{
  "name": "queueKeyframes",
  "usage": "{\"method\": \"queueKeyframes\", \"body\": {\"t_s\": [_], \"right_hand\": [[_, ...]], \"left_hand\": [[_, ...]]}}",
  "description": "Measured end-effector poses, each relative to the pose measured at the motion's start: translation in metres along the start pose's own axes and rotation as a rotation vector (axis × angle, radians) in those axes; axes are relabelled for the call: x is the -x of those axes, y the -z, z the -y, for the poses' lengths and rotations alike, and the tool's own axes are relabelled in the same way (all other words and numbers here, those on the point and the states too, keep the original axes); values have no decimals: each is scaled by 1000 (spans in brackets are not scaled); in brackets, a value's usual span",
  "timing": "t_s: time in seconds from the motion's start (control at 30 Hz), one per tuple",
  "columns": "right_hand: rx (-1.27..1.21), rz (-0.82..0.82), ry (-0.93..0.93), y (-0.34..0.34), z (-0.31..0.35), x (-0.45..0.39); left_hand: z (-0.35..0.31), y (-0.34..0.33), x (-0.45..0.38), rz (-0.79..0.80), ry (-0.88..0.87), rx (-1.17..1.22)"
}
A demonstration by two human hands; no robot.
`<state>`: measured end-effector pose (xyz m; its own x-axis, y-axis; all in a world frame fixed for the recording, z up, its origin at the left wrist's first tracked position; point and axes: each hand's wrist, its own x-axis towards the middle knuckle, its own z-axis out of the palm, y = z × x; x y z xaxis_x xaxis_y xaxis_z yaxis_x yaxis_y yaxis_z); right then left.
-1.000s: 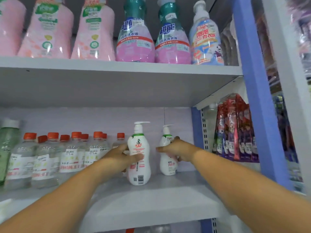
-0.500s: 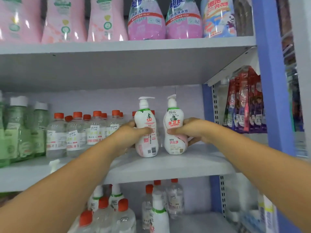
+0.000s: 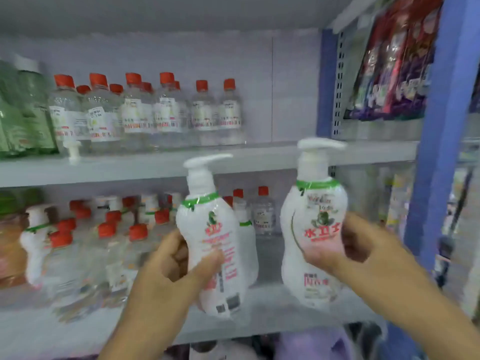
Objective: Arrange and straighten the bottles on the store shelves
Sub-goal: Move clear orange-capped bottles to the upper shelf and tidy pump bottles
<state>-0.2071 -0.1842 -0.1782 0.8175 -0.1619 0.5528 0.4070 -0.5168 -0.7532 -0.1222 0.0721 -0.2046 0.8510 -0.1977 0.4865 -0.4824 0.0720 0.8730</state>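
Head view: both hands have drawn their pump bottles off the shelf toward the camera. Left hand [image 3: 166, 271] wraps the left pump bottle [image 3: 210, 245]; right hand [image 3: 363, 253] clasps the right pump bottle [image 3: 313, 229], both glossy, curved white plastic. Beyond, clear red-capped bottles [image 3: 166, 110] line the upper shelf [image 3: 130, 170].

Shop, stocked shelves [image 3: 233, 165], labelled bottles [image 3: 166, 110]

L hand [image 3: 168, 266] grips pump bottle [image 3: 213, 255], R hand [image 3: 363, 250] grips another [image 3: 311, 229], shelves [image 3: 130, 170] behind
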Motion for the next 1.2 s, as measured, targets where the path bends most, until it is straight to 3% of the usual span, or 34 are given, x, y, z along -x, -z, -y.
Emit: {"method": "queueKeyframes", "body": {"t_s": [0.13, 0.3, 0.47, 0.8, 0.87, 0.93, 1.0, 1.1, 1.2], "right_hand": [[-26, -43, -205, -42, -82, -1], [-23, -171, -330, -65, -146, -24], [4, -161, -347, -85, -178, -61], [167, 66, -414, -105, -202, -122], [222, 58, -457, -103, -209, -118], [179, -54, -486, -96, -208, -113], [93, -234, -414, -89, -196, -107], [-51, -433, -124, -95, -157, -83], [-245, -309, 12, -129, -104, -58]], "left_hand": [[78, -8, 1, -53, 191, -84], [123, -14, -10, -96, 215, -170], [135, -25, -21, -48, 171, -215], [137, -59, -60, 60, 196, -289], [135, -61, -64, 89, 214, -338], [130, -57, -57, 106, 201, -346], [124, -44, -40, 20, 143, -305], [116, -4, -9, -276, -27, -351], [103, 42, 4, -558, -116, -405]]}}
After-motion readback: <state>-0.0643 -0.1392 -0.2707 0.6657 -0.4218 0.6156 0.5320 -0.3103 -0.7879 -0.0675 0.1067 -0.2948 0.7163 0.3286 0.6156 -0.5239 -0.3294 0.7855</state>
